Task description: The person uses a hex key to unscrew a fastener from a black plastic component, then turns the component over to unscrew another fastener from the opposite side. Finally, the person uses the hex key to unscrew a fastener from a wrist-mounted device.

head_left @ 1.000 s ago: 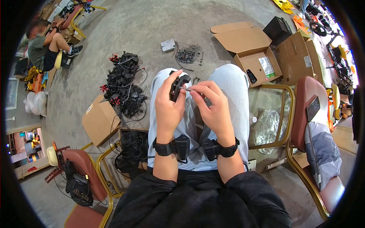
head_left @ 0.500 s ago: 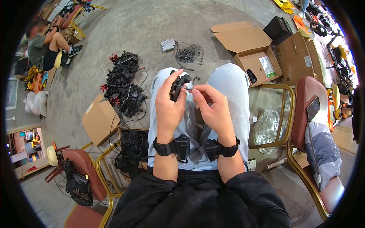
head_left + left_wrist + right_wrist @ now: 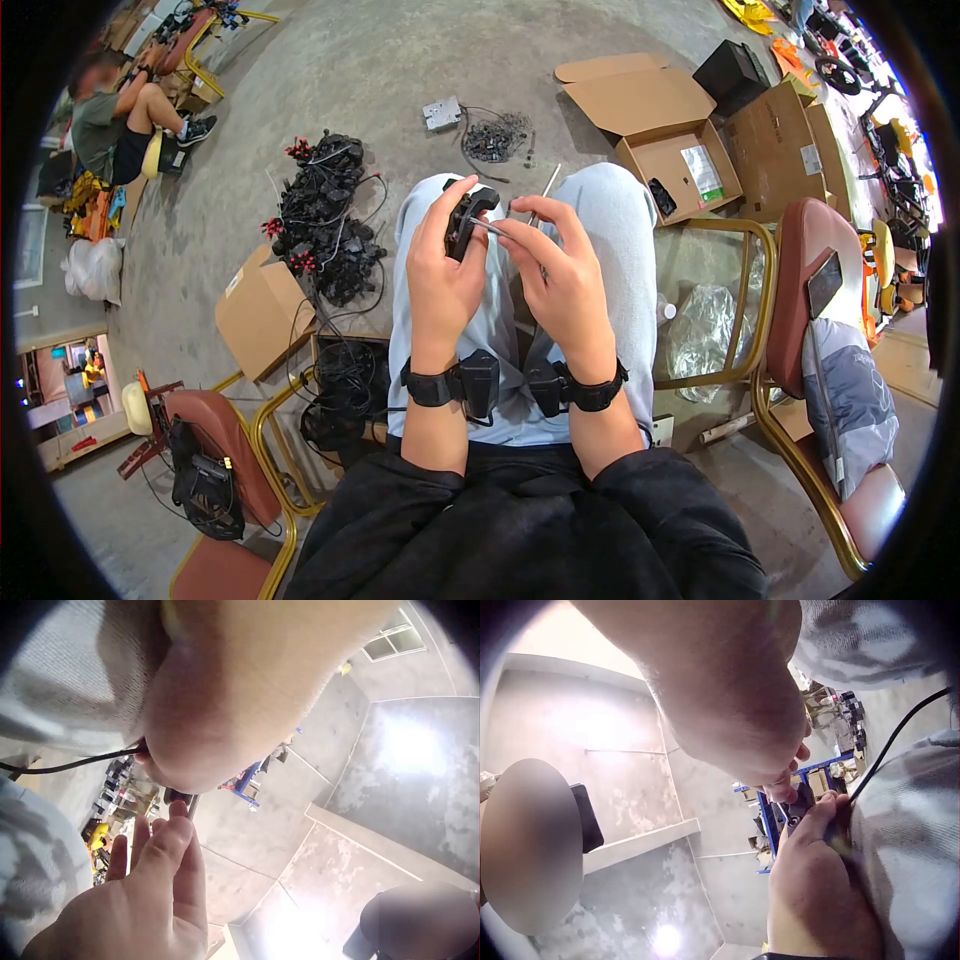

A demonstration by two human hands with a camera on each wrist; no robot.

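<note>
Above the left knee, my left hand holds a small black plastic part between thumb and fingers. Pinched in my right hand is a thin metal hex key; one arm points left at the black part, the other sticks up past the fingers. In the right wrist view the key's shiny tip meets the black part beside a round hole. The left wrist view mostly hides the part behind the hands. A black cable runs near the hands there.
A heap of black parts and cables lies left on the floor. Ahead are a metal box and a pile of small black pieces. An open carton stands right; chairs flank both sides. Another person sits far left.
My right hand has turned and its fingers have spread, so the hex key's long arm now shows pointing up and away. The left hand keeps holding the black part almost in place.
</note>
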